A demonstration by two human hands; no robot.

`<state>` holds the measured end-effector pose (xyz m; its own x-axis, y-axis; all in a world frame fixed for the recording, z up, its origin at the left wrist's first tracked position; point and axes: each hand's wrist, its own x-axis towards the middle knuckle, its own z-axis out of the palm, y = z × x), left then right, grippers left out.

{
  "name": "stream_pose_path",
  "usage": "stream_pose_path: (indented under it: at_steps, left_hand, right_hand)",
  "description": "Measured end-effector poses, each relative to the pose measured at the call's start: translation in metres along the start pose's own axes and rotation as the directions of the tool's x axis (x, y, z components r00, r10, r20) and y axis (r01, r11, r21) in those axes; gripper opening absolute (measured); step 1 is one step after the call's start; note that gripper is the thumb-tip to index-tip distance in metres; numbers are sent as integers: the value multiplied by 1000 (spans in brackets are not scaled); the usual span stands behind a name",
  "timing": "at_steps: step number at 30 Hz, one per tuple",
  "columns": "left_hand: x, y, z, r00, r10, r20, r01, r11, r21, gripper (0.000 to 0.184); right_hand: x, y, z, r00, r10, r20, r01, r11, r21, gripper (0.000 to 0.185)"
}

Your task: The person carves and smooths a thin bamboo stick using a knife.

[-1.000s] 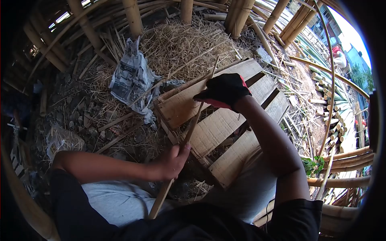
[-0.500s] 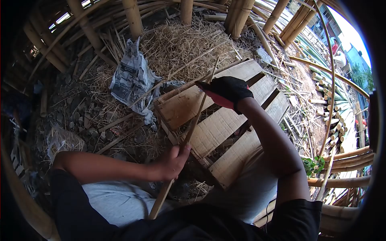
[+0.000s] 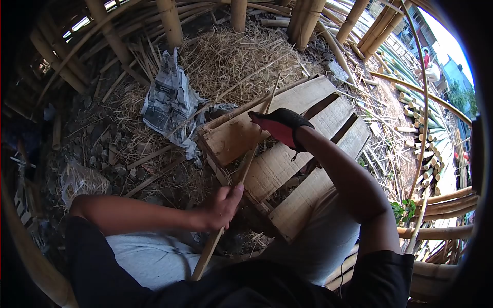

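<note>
A long bamboo strip [image 3: 248,163] runs slantwise from my lap up over a slatted wooden crate [image 3: 272,172]. My left hand [image 3: 224,206] is bare and wrapped round the lower part of the strip. Farther up, my right hand [image 3: 281,126] wears a black and red glove and is closed across the strip, its fingertips reaching past the left side. Its palm side is partly hidden, so I cannot see whether anything else is in it. The strip's upper end lies over the crate's far edge, and its lower end rests by my leg.
Crumpled newspaper [image 3: 172,105] lies left of the crate, with a heap of shavings [image 3: 233,64] behind it. Upright bamboo posts [image 3: 170,23] stand at the back. Cut bamboo poles [image 3: 429,154] are stacked at the right. A clear plastic bag [image 3: 82,179] lies at the left.
My right hand has shifted slightly down and tilted, showing more of the glove's red palm. My left hand and the strip have barely moved.
</note>
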<state>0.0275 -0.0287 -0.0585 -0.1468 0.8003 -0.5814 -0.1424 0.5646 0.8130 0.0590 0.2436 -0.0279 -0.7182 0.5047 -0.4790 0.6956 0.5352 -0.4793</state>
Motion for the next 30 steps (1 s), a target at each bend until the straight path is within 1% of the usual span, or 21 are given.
stream_pose_path:
  at_steps: [1, 4, 7, 10, 13, 16, 19, 22, 25, 26, 27, 28, 29, 30]
  left_hand:
    - [0, 0, 0, 1000, 0, 14, 1, 1000, -11, 53]
    - [-2, 3, -2, 999, -30, 32, 30, 999, -11, 52]
    - [-5, 8, -2, 998, -33, 54, 36, 998, -50, 50]
    - [-2, 4, -2, 998, -6, 64, 11, 997, -80, 50]
    - [0, 2, -4, 997, 5, 72, 1, 996, -90, 49]
    - [-3, 3, -4, 998, 38, 59, -32, 994, -109, 50]
    - [-5, 7, -4, 994, 58, 90, -48, 993, -108, 51]
    - [-7, 11, -4, 995, 59, 77, -53, 995, -80, 53]
    - [-14, 15, -3, 989, 111, 95, -101, 990, -100, 54]
    - [-15, 16, -2, 988, 117, 99, -106, 989, -104, 53]
    - [-16, 16, -1, 987, 123, 102, -112, 988, -107, 53]
    - [-16, 16, -1, 986, 129, 103, -118, 987, -110, 52]
    - [-11, 12, -3, 996, 73, 55, -63, 985, -163, 52]
    - [-3, 6, -6, 1000, 13, 10, -11, 976, -219, 51]
  right_hand:
    - [6, 6, 4, 1000, 3, 29, -6, 995, 96, 74]
    - [13, 15, 11, 992, -89, 86, 54, 935, 351, 70]
    - [3, 7, 2, 980, -98, 171, 13, 898, 440, 66]
    - [-23, -14, -12, 976, -96, 196, 2, 901, 434, 63]
    - [-22, -14, -11, 961, -100, 257, -4, 926, 377, 67]
    - [-22, -15, -4, 965, -101, 244, -3, 920, 393, 62]
    - [-33, -19, -11, 973, -138, 185, 55, 917, 396, 59]
    - [-33, -14, -14, 963, -116, 244, 22, 933, 360, 58]
    - [-36, -14, -20, 959, -186, 212, 122, 952, 281, 57]
    - [-29, -3, -15, 891, -449, 67, 420, 873, 248, 59]
    - [-16, 15, -6, 731, -680, -62, 679, 714, 172, 61]
    - [-36, -6, -18, 874, -473, 113, 446, 872, 202, 60]
    - [-56, -27, -31, 935, -222, 277, 186, 971, 150, 60]
    - [-41, -11, -17, 876, -311, 369, 307, 949, 70, 56]
